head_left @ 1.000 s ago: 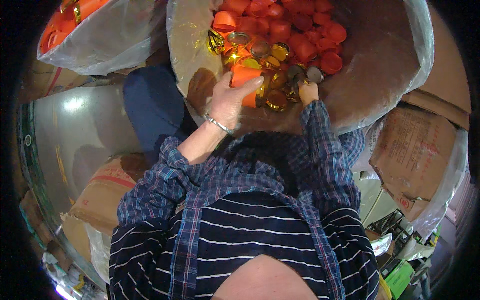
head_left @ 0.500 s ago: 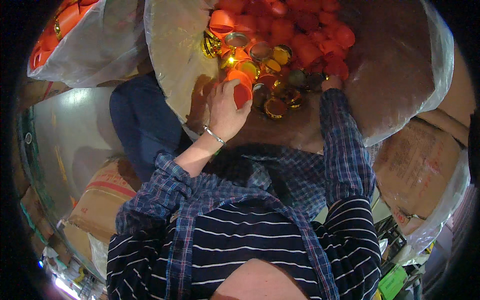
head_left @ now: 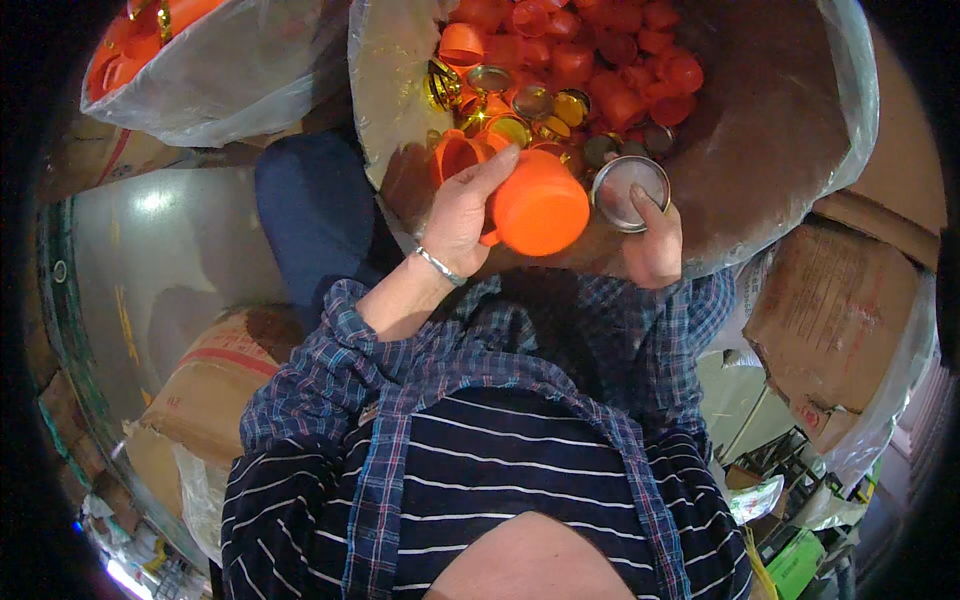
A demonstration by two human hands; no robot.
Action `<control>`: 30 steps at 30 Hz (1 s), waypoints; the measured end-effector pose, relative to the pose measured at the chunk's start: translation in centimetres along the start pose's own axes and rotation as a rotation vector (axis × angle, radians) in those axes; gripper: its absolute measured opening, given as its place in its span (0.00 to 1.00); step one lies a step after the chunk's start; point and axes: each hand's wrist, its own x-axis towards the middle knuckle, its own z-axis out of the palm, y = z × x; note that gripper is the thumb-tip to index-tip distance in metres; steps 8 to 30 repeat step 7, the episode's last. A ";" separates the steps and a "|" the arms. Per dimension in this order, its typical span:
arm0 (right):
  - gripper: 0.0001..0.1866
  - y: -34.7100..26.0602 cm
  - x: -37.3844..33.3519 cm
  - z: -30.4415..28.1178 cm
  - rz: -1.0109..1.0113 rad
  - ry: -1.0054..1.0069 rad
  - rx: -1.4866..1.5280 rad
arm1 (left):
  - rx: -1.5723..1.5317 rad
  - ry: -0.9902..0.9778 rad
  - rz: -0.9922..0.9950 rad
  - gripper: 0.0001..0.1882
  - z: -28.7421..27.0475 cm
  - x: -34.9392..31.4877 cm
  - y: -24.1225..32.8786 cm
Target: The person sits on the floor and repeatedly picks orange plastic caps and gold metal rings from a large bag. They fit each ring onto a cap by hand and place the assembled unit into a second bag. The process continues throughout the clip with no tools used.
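My left hand (head_left: 460, 222) is closed on an orange plastic cup (head_left: 542, 205), which is tilted with its round flat end showing. A small loop at the cup's lower left looks like its handle. Close to the cup's right side, my right hand (head_left: 655, 245) grips a round silver lid (head_left: 625, 190), with my thumb across its face. Beyond both hands lie loose gold-and-silver lids (head_left: 531, 102) and a heap of orange cups (head_left: 600, 75). More gold lids at the heap's near edge are partly hidden by the cup.
A large clear plastic liner (head_left: 852, 120) surrounds the heap in a wide container. At upper left, another plastic-lined container (head_left: 220, 85) holds orange and gold pieces. Cardboard boxes stand at left (head_left: 215, 375) and right (head_left: 835, 325).
My right hand has come back from the heap and now holds a silver lid. My left hand has moved slightly right, turning the orange cup and lifting it toward me.
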 end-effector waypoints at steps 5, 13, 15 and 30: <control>0.33 2.9 -3.3 3.2 -0.585 -0.255 -0.733 | -0.037 0.221 0.045 0.19 1.8 -1.7 -0.3; 0.42 3.7 -4.2 4.7 -0.711 -0.310 -0.853 | -0.023 0.284 0.051 0.19 2.8 -2.7 -0.4; 0.42 3.7 -4.2 4.7 -0.711 -0.310 -0.853 | -0.023 0.284 0.051 0.19 2.8 -2.7 -0.4; 0.42 3.7 -4.2 4.7 -0.711 -0.310 -0.853 | -0.023 0.284 0.051 0.19 2.8 -2.7 -0.4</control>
